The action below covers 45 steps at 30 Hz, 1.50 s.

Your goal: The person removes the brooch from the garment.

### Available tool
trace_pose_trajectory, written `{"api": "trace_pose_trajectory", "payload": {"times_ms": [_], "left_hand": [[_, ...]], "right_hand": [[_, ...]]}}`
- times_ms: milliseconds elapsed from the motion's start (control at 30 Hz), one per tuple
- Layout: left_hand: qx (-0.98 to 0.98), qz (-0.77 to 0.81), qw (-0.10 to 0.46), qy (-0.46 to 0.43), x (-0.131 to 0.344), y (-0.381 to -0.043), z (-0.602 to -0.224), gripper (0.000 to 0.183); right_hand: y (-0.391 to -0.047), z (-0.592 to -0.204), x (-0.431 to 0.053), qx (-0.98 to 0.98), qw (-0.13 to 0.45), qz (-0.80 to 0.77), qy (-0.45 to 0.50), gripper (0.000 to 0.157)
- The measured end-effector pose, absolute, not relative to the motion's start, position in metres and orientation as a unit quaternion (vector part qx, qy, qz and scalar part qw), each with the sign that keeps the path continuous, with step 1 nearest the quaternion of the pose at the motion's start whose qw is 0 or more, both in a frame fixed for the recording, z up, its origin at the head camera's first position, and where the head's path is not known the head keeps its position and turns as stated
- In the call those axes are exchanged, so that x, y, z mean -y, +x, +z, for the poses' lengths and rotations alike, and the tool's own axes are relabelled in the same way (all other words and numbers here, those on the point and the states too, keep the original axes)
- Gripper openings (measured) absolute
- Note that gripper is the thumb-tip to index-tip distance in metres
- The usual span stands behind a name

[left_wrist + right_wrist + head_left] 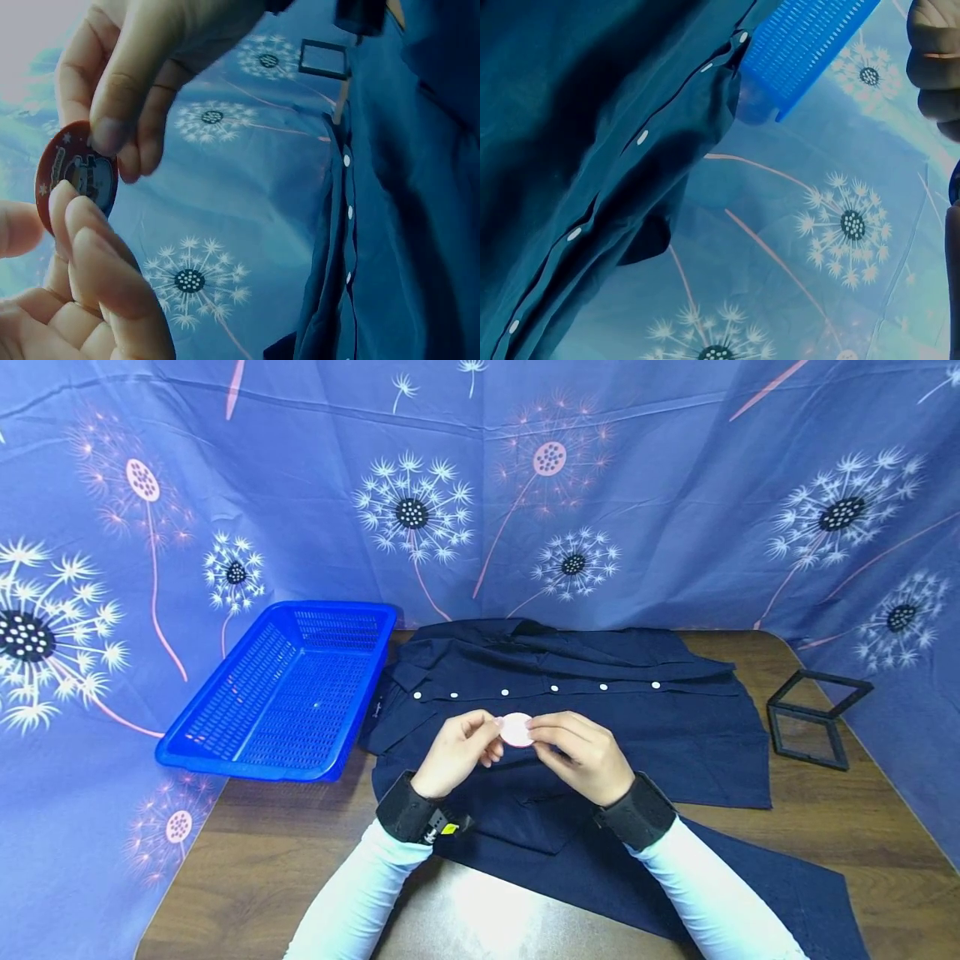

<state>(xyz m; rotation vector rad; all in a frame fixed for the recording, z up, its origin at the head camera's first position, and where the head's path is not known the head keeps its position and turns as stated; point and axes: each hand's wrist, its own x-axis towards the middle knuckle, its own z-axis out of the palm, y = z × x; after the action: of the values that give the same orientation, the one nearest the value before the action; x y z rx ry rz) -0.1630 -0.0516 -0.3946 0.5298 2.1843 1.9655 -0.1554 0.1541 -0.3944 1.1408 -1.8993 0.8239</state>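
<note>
A small round badge is held up between both hands over a dark navy buttoned shirt. My left hand pinches its left edge between thumb and fingers. At the opposite edge, the thumb and fingers of my right hand pinch it too. In the left wrist view the badge shows a dark red rim and a cartoon print, partly hidden by fingertips. Its pale side faces the head camera. Along the shirt runs a row of several white buttons. The right wrist view catches only parts of the hands at its right edge.
A blue plastic basket stands left of the shirt. To the right is a black square hinged frame, propped open on the wooden table. Behind hangs a blue cloth with dandelion prints. A shirt sleeve stretches toward the lower right.
</note>
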Motion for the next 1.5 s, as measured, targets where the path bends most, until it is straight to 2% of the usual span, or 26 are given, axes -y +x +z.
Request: {"api": "trace_pose_trajectory", "payload": {"times_ms": [133,367,633,733,833,1100,1333,1500], "left_hand": [[-0.753,0.628,0.051,0.189,0.059,-0.161,-0.396,0.027],[-0.803,0.57,0.006,0.174,0.079,-0.152,-0.383,0.019],[-0.882,0.418,-0.084,0.201,0.109,-0.165,-0.427,0.016],[-0.91,0.339,-0.103,0.214,0.115,-0.163,-0.431,0.024],[-0.927,0.285,-0.089,0.227,0.119,-0.16,-0.436,0.038],[-0.953,0.21,0.031,0.218,0.124,-0.157,-0.448,0.07],[-0.959,0.147,0.092,0.222,0.123,-0.157,-0.455,0.081],[-0.959,0.111,0.132,0.225,0.122,-0.155,-0.454,0.086]], "right_hand": [[-0.157,-0.392,-0.16,0.745,0.388,0.327,0.432,0.011],[-0.159,-0.389,-0.182,0.747,0.407,0.346,0.395,0.015],[-0.16,-0.39,-0.214,0.765,0.412,0.359,0.342,0.022],[-0.158,-0.39,-0.226,0.77,0.413,0.362,0.323,0.02],[-0.156,-0.389,-0.239,0.776,0.416,0.365,0.302,0.021],[-0.152,-0.391,-0.276,0.797,0.417,0.373,0.228,0.024],[-0.151,-0.395,-0.311,0.798,0.442,0.383,0.145,0.014],[-0.15,-0.401,-0.338,0.783,0.444,0.431,0.067,0.014]]}}
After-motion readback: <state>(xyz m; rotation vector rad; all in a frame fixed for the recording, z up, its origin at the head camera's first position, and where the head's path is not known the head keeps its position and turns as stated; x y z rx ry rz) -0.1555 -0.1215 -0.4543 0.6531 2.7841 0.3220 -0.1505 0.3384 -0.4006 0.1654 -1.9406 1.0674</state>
